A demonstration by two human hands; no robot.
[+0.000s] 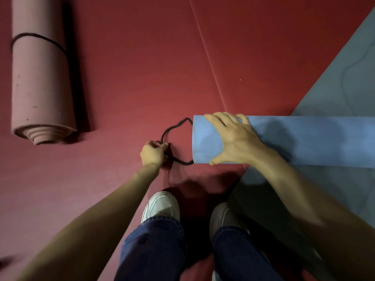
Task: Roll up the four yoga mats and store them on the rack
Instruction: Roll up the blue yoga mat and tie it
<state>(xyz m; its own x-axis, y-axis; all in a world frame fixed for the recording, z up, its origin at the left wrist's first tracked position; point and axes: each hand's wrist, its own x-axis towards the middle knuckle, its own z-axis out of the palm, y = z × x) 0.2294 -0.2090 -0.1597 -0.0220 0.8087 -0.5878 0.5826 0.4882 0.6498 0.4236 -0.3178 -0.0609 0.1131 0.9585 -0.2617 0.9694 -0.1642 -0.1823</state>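
A rolled blue yoga mat (pixel 304 140) lies across the red floor at the right. My right hand (pixel 231 136) rests on top of its left end, fingers spread and pressing on it. A black cord (pixel 172 128) loops out from that end of the roll. My left hand (pixel 154 153) is closed on the cord just left of the roll. A pink yoga mat (pixel 40 78) lies rolled up at the far left, with a black cord tied around it. No rack is in view.
A flat blue-grey mat (pixel 345 88) is spread on the red floor (pixel 142 67) behind and under the blue roll. My two white shoes (pixel 160 205) stand just below the hands. A seam runs diagonally across the floor.
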